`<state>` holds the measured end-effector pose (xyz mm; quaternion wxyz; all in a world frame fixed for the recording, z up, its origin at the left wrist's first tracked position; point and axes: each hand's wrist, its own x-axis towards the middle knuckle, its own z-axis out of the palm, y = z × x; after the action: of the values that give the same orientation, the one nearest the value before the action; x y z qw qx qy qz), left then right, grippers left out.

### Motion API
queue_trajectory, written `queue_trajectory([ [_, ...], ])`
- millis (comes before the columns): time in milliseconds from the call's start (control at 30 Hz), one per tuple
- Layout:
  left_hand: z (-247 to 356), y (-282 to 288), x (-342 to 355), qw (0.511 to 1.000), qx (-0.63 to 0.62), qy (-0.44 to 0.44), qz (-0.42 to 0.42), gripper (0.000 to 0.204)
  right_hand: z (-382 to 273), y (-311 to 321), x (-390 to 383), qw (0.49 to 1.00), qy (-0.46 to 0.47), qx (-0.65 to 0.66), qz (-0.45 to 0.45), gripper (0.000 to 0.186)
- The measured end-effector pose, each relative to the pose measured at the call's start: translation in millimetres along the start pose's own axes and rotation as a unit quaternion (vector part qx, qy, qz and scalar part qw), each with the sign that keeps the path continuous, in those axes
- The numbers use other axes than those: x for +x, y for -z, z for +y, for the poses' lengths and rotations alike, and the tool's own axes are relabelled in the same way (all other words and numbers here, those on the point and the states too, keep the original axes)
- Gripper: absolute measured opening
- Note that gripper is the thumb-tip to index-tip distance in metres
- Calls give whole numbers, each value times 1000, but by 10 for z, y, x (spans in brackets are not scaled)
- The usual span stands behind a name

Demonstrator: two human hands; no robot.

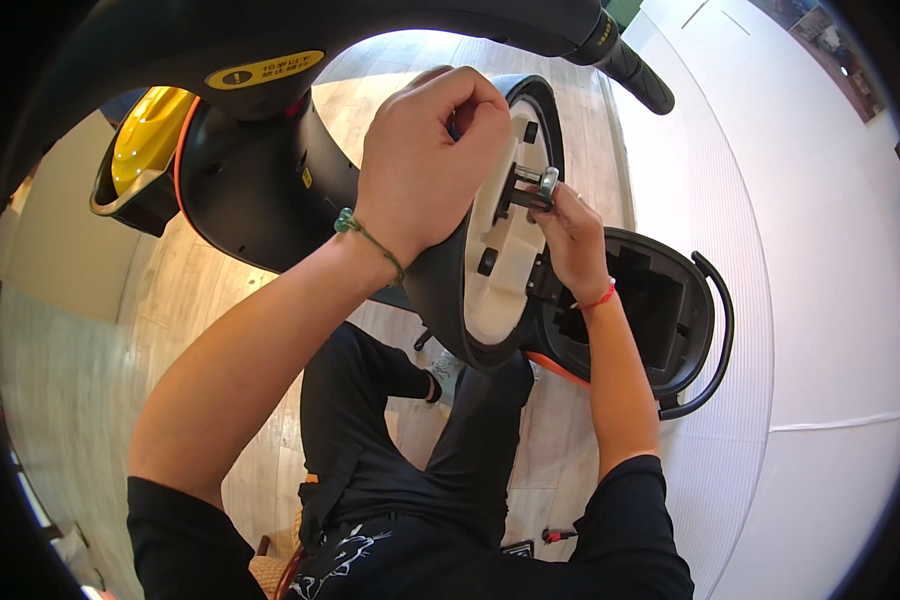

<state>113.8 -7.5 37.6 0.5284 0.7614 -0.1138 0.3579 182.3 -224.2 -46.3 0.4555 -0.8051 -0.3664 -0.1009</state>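
A black scooter seat [440,290] is tipped up on its hinge, with its cream underside [500,290] facing right. Near the seat's upper left edge, my left hand [435,150] is closed in a fist; what its curled fingers hold, if anything, is hidden. My right hand [573,238] pinches a shiny ring-ended metal piece [548,184] against the dark metal bracket [515,190] in the middle of the underside. Round black rubber pads [487,262] sit on the underside too.
Below and right of the seat gapes the black storage bucket [655,310], with a curved grab rail [727,330] behind it. The handlebar [635,75] arches overhead. A yellow piece [150,140] lies in a front basket. A small red-and-black tool [558,536] is on the wooden floor.
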Motion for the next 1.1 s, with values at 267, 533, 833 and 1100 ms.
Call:
queue_trajectory([
  [267, 32, -37, 0, 1000, -2, 5, 1, 10, 74, 106, 351, 979, 146, -119, 80, 33],
  [533, 10, -65, -12, 1000, -11, -2, 12, 11, -188, 477, 754, 818, 422, -381, 84, 23],
  [833, 6, -31, -4, 1000, 4, 12, 13, 11, -88, 220, 514, 933, 252, -235, 106, 24],
  [1100, 49, -47, -4, 1000, -9, 12, 15, 10, 153, 18, 71, 991, -109, 23, 78, 27],
])
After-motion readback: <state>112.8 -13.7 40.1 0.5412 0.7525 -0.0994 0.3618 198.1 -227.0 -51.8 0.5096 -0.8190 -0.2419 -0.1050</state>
